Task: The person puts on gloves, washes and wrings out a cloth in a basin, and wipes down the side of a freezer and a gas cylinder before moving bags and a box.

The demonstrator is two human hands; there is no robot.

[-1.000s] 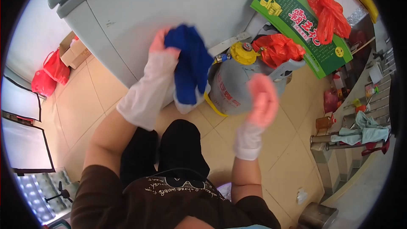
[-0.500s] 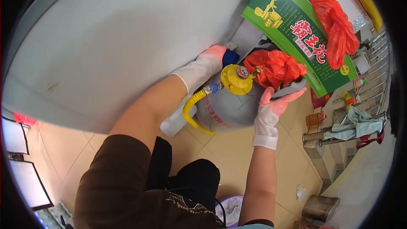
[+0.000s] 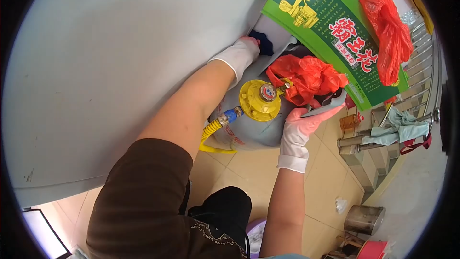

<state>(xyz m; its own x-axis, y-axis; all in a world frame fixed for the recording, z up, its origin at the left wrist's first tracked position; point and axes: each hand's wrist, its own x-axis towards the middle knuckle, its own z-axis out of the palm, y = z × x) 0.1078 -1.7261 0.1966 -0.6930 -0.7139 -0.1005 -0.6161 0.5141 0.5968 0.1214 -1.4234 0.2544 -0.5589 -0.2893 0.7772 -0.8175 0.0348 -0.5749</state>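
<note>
The left hand (image 3: 245, 52), fingers gripping the blue cloth (image 3: 263, 42), now reaches deeper, bringing it to the grey panel's far edge (image 3: 258, 15); the right hand (image 3: 306, 128) grips the collar (image 3: 330, 104) of the gas cylinder (image 3: 261, 133)

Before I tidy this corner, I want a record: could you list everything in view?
Panel: 1, light grey, upper left
Floor: 1, beige tiles, beneath
Gas cylinder: 1, grey, centre
Regulator: 1, yellow, atop the cylinder
Hose: 1, yellow, left of regulator
Cloth: 1, dark blue, beyond the cylinder
Printed box: 1, green, upper right
Plastic bags: 2, red, at cylinder top and over box
Bottle: 1, amber, right
Metal rails: several, grey, right
Rag: 1 or more, pale blue-green, on rails
Metal container: 1, silver, lower right
Basin: 1, purple, bottom centre
Sleeve: 1, brown, lower left
Trouser leg: 1, black, bottom centre
Left hand: 1, pink-and-white glove, at the cloth
Right hand: 1, pink-and-white glove, gripping the cylinder's collar
</note>
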